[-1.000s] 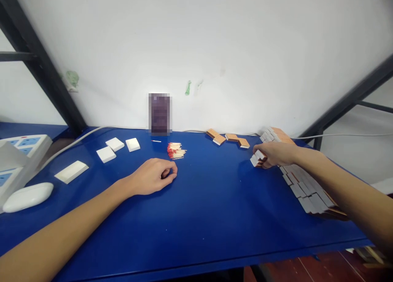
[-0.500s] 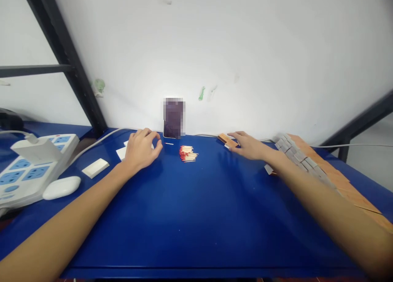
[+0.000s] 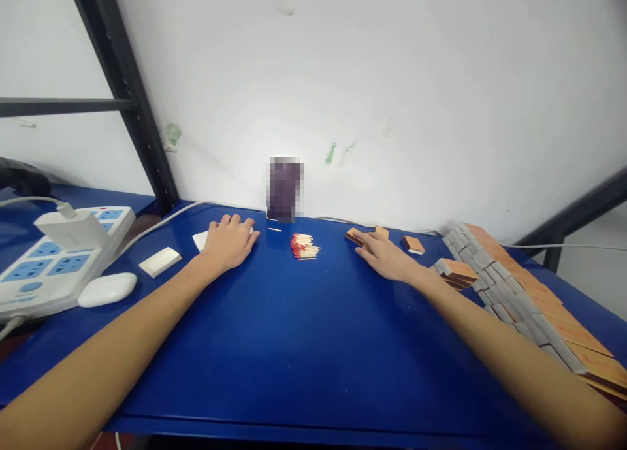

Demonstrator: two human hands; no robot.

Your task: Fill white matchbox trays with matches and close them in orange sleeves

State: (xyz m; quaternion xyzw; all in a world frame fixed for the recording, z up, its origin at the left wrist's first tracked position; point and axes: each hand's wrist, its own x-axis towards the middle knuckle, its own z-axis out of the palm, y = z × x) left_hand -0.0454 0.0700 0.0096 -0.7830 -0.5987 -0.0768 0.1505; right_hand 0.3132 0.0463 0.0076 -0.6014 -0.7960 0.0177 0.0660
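Note:
My left hand (image 3: pixel 229 242) lies palm down with fingers loosely spread over some white pieces (image 3: pixel 200 240), most of which it hides. To its right, a single match (image 3: pixel 275 229) lies apart from a pile of red-tipped matches (image 3: pixel 304 247). My right hand (image 3: pixel 385 255) has its thumb and fingers at the right end of an orange-brown matchbox (image 3: pixel 353 235), closed on it. Part of that box is covered by the fingers. Just behind the hand is another matchbox (image 3: pixel 382 231), and a further matchbox (image 3: pixel 413 244) sits to the right.
Stacked matchboxes (image 3: pixel 514 293) run along the right side, with a small stack (image 3: pixel 455 272) beside them. A blurred phone (image 3: pixel 285 189) leans on the wall. On the left are a power strip (image 3: pixel 63 267), a white earphone case (image 3: pixel 108 289) and a white block (image 3: pixel 160 262).
My right hand has come down and closed on a matchbox, which shifted left and nearer. My left hand's raised, curved fingers have lowered onto the white pieces. The view has turned slightly.

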